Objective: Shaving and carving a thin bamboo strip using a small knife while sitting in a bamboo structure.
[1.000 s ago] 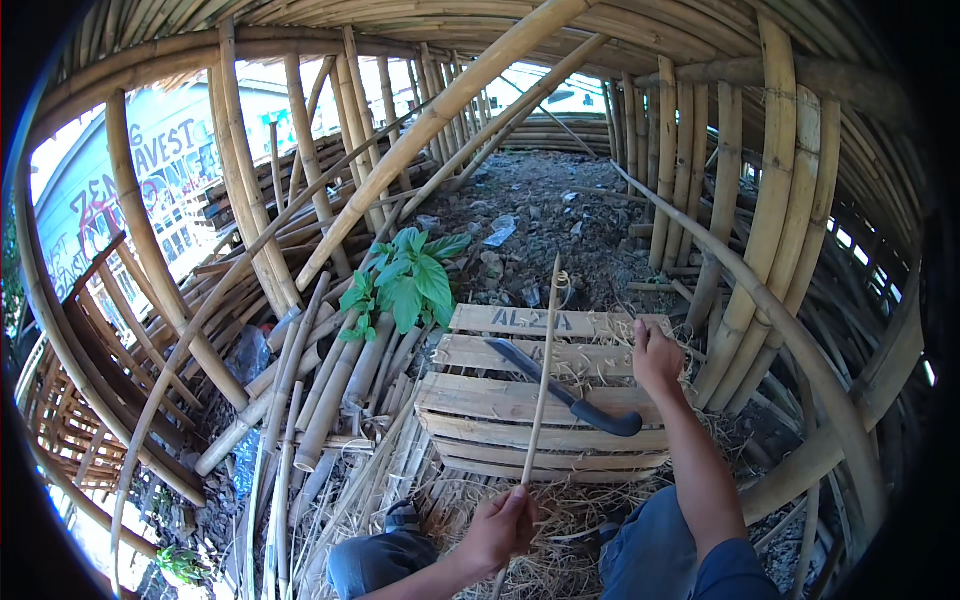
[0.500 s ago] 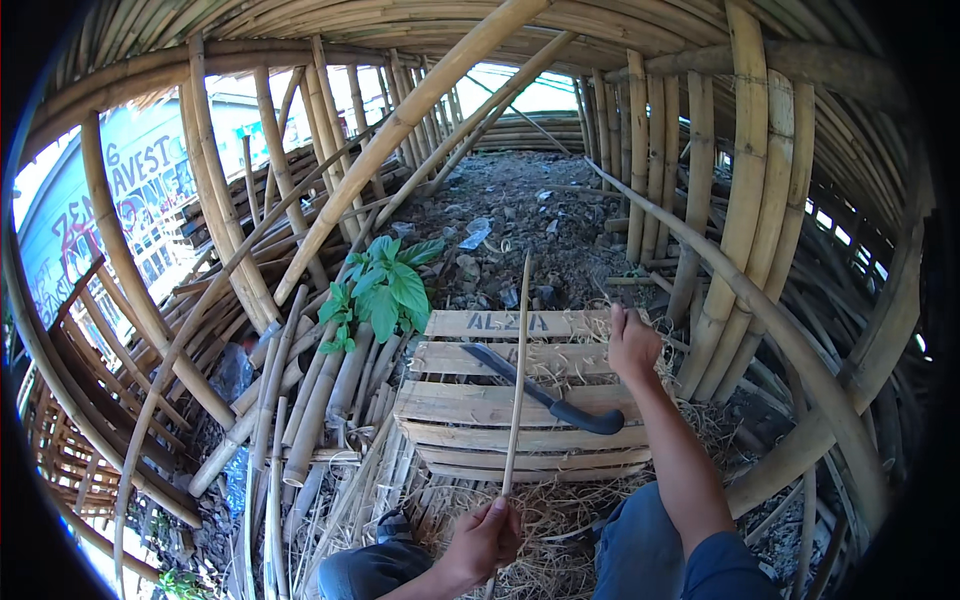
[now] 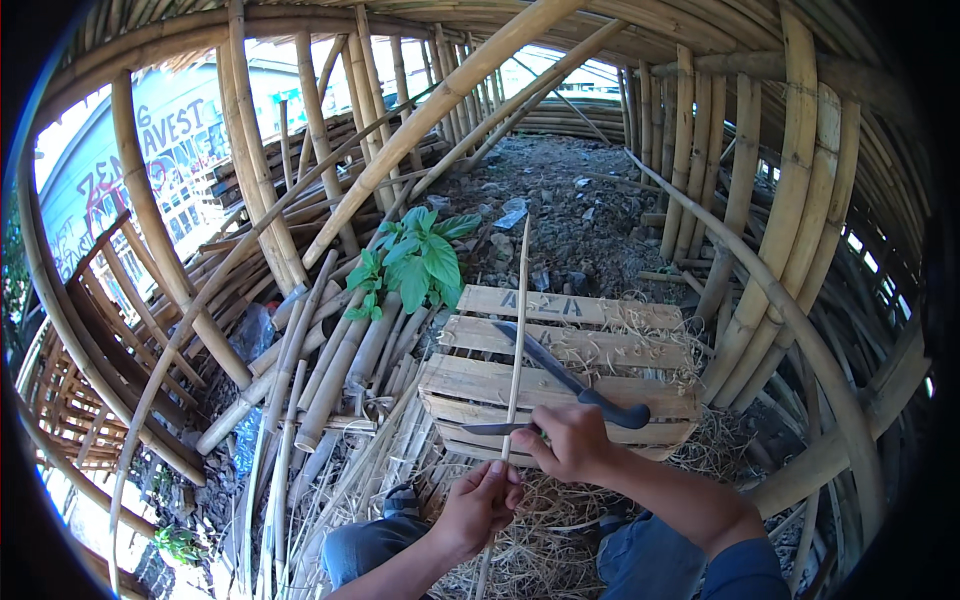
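My left hand (image 3: 482, 506) is closed round the lower part of a thin bamboo strip (image 3: 519, 350), which points up and away from me to a tapered tip. Just above it, my right hand (image 3: 568, 444) grips a small knife (image 3: 494, 429). Its dark blade lies across the strip and sticks out to the left; the handle is mostly hidden in my fingers. Behind the strip, a machete (image 3: 556, 368) with a black curved handle lies on a slatted wooden crate (image 3: 470, 377), touched by neither hand.
Pale shavings (image 3: 560, 545) cover the ground round my legs and part of the crate. Cut bamboo poles (image 3: 335, 395) lie to the left, beside a leafy green plant (image 3: 415, 262). Bamboo posts (image 3: 795, 250) and slanting poles frame both sides; rubble ground (image 3: 570, 200) stretches beyond.
My right hand has come from beyond the crate's right side down and left to the strip, bringing the knife blade across it. My left hand keeps its hold. The view has shifted slightly left.
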A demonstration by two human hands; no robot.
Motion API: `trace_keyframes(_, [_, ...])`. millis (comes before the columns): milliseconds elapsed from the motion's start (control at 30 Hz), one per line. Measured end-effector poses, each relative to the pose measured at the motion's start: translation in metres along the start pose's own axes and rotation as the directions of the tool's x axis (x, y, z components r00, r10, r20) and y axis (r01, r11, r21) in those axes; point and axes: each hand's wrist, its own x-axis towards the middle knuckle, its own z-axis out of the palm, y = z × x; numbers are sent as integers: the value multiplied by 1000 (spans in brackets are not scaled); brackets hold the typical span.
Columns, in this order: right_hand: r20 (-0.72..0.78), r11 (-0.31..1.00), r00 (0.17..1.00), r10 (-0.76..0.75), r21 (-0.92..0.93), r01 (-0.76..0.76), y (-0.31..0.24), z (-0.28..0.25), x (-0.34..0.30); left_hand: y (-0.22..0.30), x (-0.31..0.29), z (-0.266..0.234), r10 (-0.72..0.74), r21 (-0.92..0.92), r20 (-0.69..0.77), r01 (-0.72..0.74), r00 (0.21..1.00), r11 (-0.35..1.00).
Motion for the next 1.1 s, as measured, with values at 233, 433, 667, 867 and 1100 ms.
trace_keyframes(233, [51, 982, 999, -18, -187, 27, 2, -6, 7, -20, -4, 1, 221, 277, -79, -191, 972, 942])
trace_keyframes(433, [75, 974, 996, 55, -222, -37, 10, -5, 4, -26, -5, 1, 321, 498, -125, -221, 939, 839])
trace_keyframes(667, [-7, 893, 972, 235, -392, -219, 60, -17, 9, -38, -9, 8, 324, 544, -97, -222, 941, 809])
trace_keyframes(867, [-103, 843, 965, 242, -470, -262, 90, -25, 12, -43, -5, 10, 239, 491, -84, -169, 967, 855])
trace_keyframes(1100, [-210, 777, 950, 230, -549, -309, 106, -30, 10, -39, 3, 19, 256, 564, -85, -165, 963, 809])
